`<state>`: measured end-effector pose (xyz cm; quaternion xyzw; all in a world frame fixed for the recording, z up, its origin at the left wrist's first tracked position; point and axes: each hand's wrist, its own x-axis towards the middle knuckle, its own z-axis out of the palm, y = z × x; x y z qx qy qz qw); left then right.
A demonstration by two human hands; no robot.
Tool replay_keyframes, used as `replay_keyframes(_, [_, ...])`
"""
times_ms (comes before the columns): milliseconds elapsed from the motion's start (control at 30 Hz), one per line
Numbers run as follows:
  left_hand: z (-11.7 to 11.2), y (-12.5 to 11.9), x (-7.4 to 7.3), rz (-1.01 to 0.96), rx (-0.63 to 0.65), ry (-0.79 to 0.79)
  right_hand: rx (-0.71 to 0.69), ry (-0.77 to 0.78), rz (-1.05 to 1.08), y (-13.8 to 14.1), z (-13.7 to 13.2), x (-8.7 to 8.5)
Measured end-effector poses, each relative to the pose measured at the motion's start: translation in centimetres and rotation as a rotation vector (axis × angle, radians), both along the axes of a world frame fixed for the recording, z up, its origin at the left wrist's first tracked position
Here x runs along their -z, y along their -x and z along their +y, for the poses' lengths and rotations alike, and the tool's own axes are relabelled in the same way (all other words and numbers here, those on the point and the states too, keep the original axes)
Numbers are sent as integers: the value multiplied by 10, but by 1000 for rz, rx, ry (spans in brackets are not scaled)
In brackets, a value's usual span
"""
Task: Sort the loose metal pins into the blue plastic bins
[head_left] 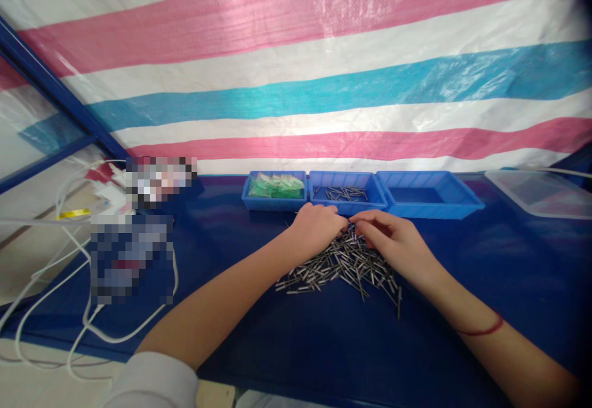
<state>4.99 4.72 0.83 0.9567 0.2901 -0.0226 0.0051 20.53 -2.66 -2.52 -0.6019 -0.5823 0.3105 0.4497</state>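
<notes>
My left hand (317, 226) curls on the pins (342, 269) heaped before the bin (345, 206), fingertips hidden; my right hand (393, 240) pinches a few, fingers pressed together. Best pick lightly, so none scatter.

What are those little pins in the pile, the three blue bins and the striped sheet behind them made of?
Pins: likely metal, grey with bright glints. Blue bins: probably moulded plastic, uniform colour, rimmed edges, mild sheen. Striped sheet: looks like woven plastic tarpaulin, glossy with a fine weave.
</notes>
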Motion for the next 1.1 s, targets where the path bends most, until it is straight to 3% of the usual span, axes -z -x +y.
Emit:
replay_keyframes(667, [-2,-1,-2,-45,42,-12,-1,27,-27,-3,0,-1])
replay_keyframes(800, [1,4,4,-340,-28,95,11,-25,-46,-2,-2,-1])
replay_keyframes(967, [-12,11,10,-913,-255,440,-82,-16,-82,5,-8,-4])
replay_keyframes(1100, [-31,16,13,-1106,-339,642,-134,-9,-17,13,-13,-12])
